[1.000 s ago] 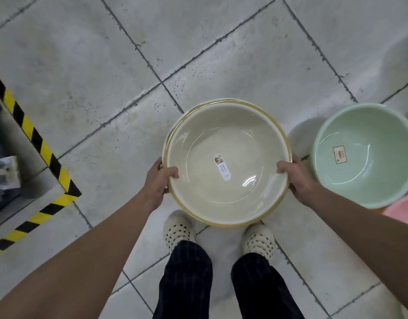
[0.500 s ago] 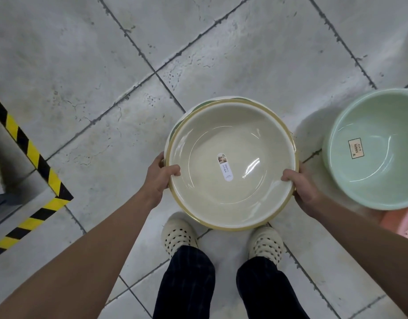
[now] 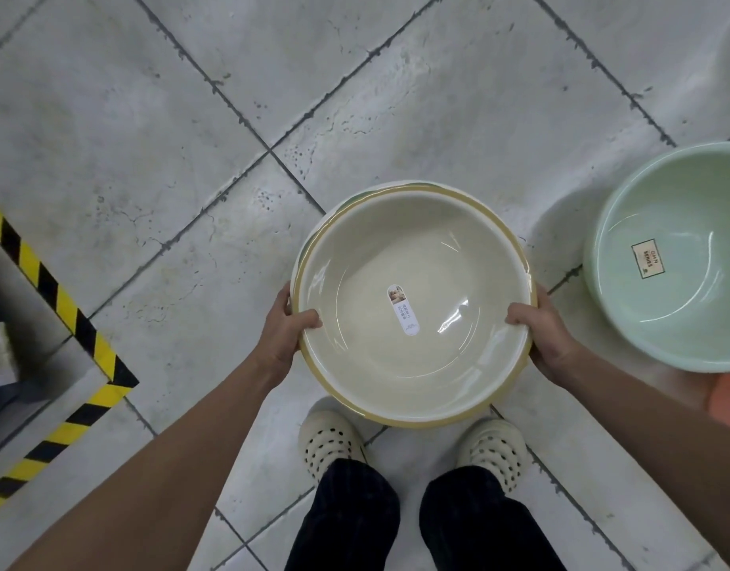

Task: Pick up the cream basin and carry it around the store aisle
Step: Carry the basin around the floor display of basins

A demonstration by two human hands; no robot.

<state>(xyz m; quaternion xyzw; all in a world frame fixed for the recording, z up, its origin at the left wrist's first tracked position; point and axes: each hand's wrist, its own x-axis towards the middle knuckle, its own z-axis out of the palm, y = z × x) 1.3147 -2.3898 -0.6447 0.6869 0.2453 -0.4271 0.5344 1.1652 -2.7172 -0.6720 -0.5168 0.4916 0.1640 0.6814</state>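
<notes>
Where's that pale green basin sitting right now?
In the head view, the green basin sits at the right edge, apart from the cream basin, just beyond the right hand.

The cream basin (image 3: 367, 364) looks like smooth, glossy plastic, with bright streaks of light on its inner wall. The oval sticker (image 3: 403, 309) on its bottom looks like smooth white paper or film. The mint-green basin (image 3: 680, 307) has the same shiny plastic finish and a matt tan label (image 3: 647, 259). The floor tiles (image 3: 149, 117) are grey, dull and stone-like, pitted and scratched, with rough dark grout. The clogs (image 3: 329, 440) look like matt, perforated foam or rubber; the trousers (image 3: 347, 517) are dark matt cloth.
</notes>
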